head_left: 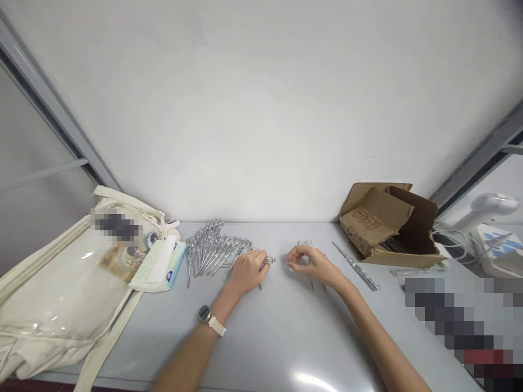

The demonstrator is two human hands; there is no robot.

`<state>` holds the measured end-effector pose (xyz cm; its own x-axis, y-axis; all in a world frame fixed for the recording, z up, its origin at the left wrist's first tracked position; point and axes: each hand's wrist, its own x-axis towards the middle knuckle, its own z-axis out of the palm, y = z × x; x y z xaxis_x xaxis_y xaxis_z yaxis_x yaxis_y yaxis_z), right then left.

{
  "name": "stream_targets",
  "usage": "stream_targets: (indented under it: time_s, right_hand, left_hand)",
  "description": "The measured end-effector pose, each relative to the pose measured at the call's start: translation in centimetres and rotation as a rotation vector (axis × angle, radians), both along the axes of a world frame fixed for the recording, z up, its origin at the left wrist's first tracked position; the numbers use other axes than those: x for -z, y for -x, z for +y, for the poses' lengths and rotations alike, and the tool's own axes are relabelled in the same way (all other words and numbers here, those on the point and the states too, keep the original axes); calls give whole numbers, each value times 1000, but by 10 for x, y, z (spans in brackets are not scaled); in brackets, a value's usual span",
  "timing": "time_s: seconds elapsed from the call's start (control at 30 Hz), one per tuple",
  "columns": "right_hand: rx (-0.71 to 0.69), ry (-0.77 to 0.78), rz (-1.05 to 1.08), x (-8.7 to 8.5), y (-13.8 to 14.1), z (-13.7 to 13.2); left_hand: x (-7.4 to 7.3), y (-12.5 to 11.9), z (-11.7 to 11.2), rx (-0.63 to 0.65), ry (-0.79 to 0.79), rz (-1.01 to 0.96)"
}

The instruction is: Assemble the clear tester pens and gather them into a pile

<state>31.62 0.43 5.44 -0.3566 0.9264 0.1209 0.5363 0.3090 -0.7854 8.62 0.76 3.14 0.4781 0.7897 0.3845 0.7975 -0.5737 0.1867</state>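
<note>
Clear tester screwdrivers [214, 251] are lying heaped just left of the left hand [247, 272], which is grasping another screwdriver [267, 261] crosswise; the right hand [306, 261] is curling, its contents unclear.
</note>
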Motion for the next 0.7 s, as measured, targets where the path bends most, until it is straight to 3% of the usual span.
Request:
stream_targets:
  time_s: [0.13, 0.4, 0.7]
  right_hand:
    - [-65, 4, 247, 2, 16, -1]
    - [-112, 89, 414, 10, 30, -3]
    - [-190, 377, 591, 5, 33, -8]
  left_hand:
    - [-2, 0, -1, 13, -5, -11]
    - [-1, 0, -2, 42, -41, -3]
    - [-4, 2, -7, 136, -31, -55]
